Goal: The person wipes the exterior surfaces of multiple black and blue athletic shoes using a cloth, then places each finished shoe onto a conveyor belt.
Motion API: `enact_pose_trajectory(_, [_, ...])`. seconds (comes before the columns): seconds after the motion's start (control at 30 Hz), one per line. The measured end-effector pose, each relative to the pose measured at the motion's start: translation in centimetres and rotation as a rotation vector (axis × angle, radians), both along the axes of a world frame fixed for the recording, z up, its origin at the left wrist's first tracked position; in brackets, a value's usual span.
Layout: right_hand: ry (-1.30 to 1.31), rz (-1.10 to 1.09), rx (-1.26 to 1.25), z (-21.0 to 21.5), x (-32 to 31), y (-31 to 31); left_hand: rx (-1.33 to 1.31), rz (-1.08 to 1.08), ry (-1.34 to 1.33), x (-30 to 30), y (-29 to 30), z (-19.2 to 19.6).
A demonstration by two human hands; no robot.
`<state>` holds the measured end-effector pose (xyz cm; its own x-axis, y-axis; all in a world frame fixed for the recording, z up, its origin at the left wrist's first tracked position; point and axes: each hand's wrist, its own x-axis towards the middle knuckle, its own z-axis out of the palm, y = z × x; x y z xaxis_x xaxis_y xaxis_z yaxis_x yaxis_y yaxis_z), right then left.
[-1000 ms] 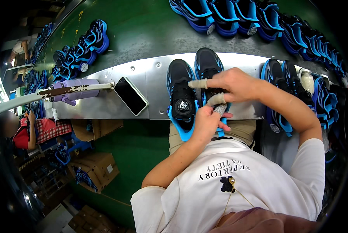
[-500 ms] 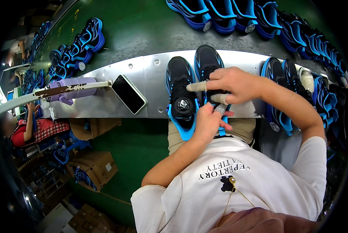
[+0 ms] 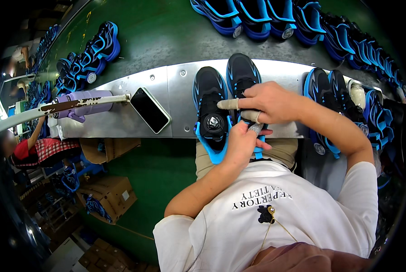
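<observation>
Two black and blue shoes lie side by side on a grey metal shelf [image 3: 180,90] in front of me. The left shoe [image 3: 210,97] has a round dial on its tongue. My right hand [image 3: 271,102], with taped fingertips, lies across the right shoe [image 3: 240,70] and grips its middle, the taped index finger pointing at the left shoe. My left hand [image 3: 243,143] is closed on the heel end of that same right shoe, at the shelf's near edge. The hands hide most of the shoe's rear half.
A black phone [image 3: 150,110] and a purple bottle [image 3: 83,103] lie on the shelf to the left. More blue shoes sit at right [image 3: 323,88] and on the green belt [image 3: 275,18]. Cardboard boxes [image 3: 107,195] stand below; a person in red plaid [image 3: 35,149] sits at left.
Both hands stay on the right shoe, with only slight shifts of the fingers. Nothing else has moved.
</observation>
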<state>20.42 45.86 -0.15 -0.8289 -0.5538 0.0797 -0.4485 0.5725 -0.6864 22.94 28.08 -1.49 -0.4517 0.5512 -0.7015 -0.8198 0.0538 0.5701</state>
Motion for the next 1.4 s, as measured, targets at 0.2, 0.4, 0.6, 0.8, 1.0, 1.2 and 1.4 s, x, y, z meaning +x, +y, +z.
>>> enact_pose_trajectory(0.2, [-0.189,-0.019,-0.086,0.1,-0.5,0.7,0.072,-0.041,-0.053,-1.1,-0.9,0.9])
enact_pose_trajectory(0.4, [-0.152,0.138,0.017,1.2,-1.4,0.8,0.113,-0.011,-0.085,-0.5,-0.4,0.5])
enact_pose_trajectory(0.6, [-0.089,-0.286,0.093,-0.4,2.0,-1.5,0.119,-0.002,-0.045,-0.2,-0.3,0.0])
enact_pose_trajectory(0.8, [-0.362,-0.122,-0.125,1.7,0.4,2.6,0.177,-0.020,-0.074,-1.0,-1.3,1.1])
enact_pose_trajectory(1.0, [-0.251,-0.236,-0.174,0.4,1.7,0.7,0.133,0.027,-0.044,0.0,-0.1,1.0])
enact_pose_trajectory(1.2, [-0.163,-0.711,-0.319,-0.6,4.8,-3.4,0.218,0.030,0.018,0.0,-0.5,1.2])
enact_pose_trajectory(1.4, [-0.185,-0.562,-0.159,0.6,1.3,-0.4,-0.210,-0.290,1.212,-4.6,-6.6,7.0])
